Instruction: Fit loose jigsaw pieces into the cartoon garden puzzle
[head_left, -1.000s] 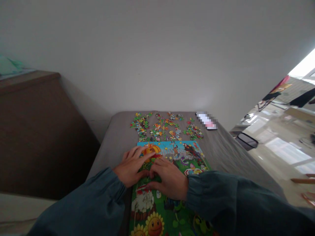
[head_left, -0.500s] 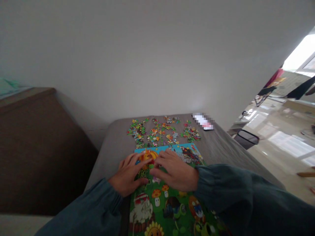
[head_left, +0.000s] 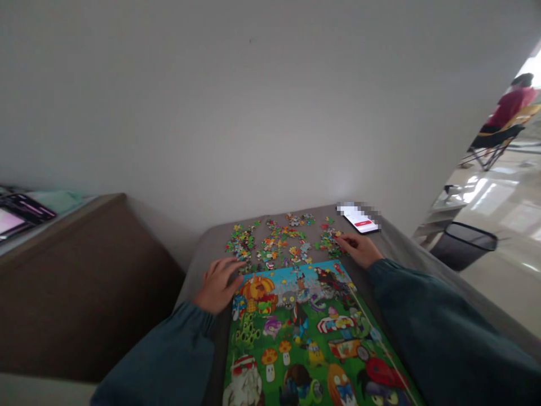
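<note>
Both hands have parted: my left hand [head_left: 218, 282] rests open steadying the puzzle board [head_left: 304, 332], my right hand [head_left: 357, 248] reaches, fingers loose, onto far loose pieces [head_left: 279, 242].

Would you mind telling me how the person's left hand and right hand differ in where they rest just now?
The left hand lies at the puzzle board's far left corner; the right hand reaches farther, past its right corner. The left hand's fingers spread flat, while the right hand's fingertips touch the loose puzzle pieces. Both wear dark teal sleeves.
</note>
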### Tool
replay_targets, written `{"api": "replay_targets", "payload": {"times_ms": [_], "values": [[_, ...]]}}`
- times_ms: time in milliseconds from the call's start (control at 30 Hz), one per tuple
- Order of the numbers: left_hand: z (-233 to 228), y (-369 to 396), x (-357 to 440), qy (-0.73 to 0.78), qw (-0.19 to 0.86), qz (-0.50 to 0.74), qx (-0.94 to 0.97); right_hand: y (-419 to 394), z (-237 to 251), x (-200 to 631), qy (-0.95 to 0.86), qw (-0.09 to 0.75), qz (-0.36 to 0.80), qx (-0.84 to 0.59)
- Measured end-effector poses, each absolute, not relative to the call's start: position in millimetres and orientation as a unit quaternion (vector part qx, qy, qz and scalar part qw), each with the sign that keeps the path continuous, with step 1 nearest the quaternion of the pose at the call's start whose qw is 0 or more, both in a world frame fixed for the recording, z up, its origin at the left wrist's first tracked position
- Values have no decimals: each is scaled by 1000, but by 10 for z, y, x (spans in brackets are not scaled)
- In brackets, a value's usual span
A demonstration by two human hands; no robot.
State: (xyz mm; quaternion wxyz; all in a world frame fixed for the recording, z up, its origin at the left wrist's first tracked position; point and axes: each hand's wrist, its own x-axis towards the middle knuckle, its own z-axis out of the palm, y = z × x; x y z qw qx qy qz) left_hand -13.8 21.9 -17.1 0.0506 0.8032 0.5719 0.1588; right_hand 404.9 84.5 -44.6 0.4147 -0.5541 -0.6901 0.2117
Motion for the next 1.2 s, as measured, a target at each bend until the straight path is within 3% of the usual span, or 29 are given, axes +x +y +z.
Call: {"api": "replay_targets", "payload": {"times_ms": [233, 433, 1200], "values": [[77, 673, 295, 548, 71, 83, 829, 799, -527, 4057, -713, 398, 231, -529], [5, 764, 478, 537, 100, 54, 836, 785, -503, 4045, -721, 408, 237, -506], [-123, 669, 440, 496, 112, 153, 848, 679, -377, 3970, -740, 384, 221, -506]]}}
